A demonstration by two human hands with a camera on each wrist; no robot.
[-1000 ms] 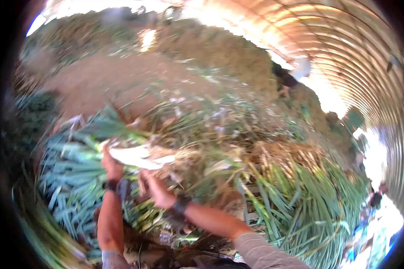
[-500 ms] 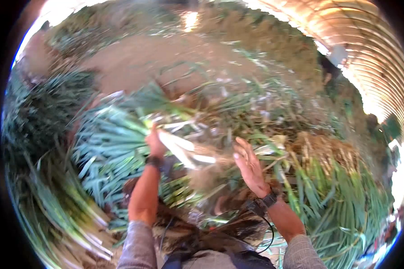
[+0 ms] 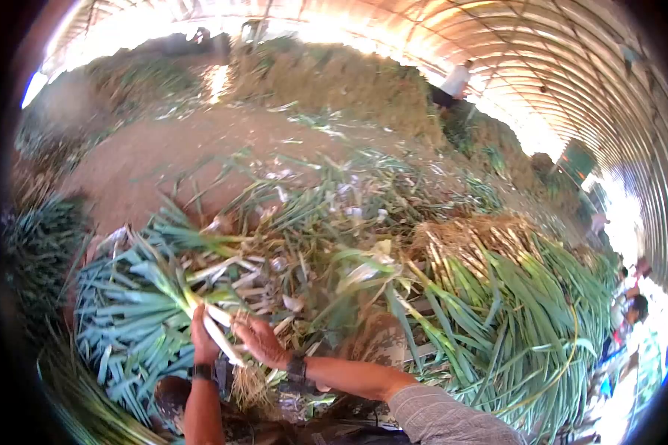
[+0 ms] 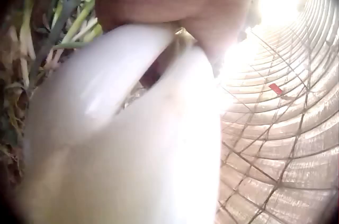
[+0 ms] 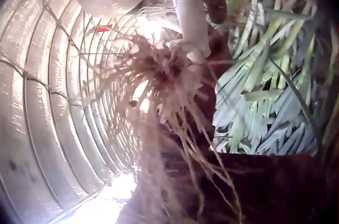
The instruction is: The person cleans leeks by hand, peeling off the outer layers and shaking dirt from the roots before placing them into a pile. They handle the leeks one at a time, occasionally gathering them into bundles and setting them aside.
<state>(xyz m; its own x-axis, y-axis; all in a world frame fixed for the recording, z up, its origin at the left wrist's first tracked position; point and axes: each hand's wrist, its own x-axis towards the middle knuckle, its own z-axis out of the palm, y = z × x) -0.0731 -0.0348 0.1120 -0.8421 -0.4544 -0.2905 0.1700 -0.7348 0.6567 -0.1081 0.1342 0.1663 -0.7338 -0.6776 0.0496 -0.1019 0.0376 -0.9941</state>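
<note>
In the head view my left hand (image 3: pixel 204 337) grips a couple of leeks (image 3: pixel 219 337) just below where their green leaves begin. One leek's white shaft slants down toward me and ends in a tuft of stringy roots (image 3: pixel 250 384). My right hand (image 3: pixel 258 341) has its fingers curled at the other white shaft, close to the left hand. The left wrist view is filled by two smooth white shafts (image 4: pixel 122 129) meeting under my hand (image 4: pixel 175 2). From the right wrist, pale roots (image 5: pixel 167 70) hang in front, with a white shaft (image 5: pixel 188 17) behind them.
A pile of blue-green leeks (image 3: pixel 119 311) lies to the left. On the right is a large heap of leeks (image 3: pixel 512 319), roots toward the far side. Leaf scraps (image 3: pixel 341 193) litter the dirt floor (image 3: pixel 148 163) ahead. Another person (image 3: pixel 456 80) is far off under the arched roof (image 3: pixel 571 74).
Half a second ago the right hand was spread open, away to the right; now its fingers are at a shaft. The leeks have swung so their roots point down toward me.
</note>
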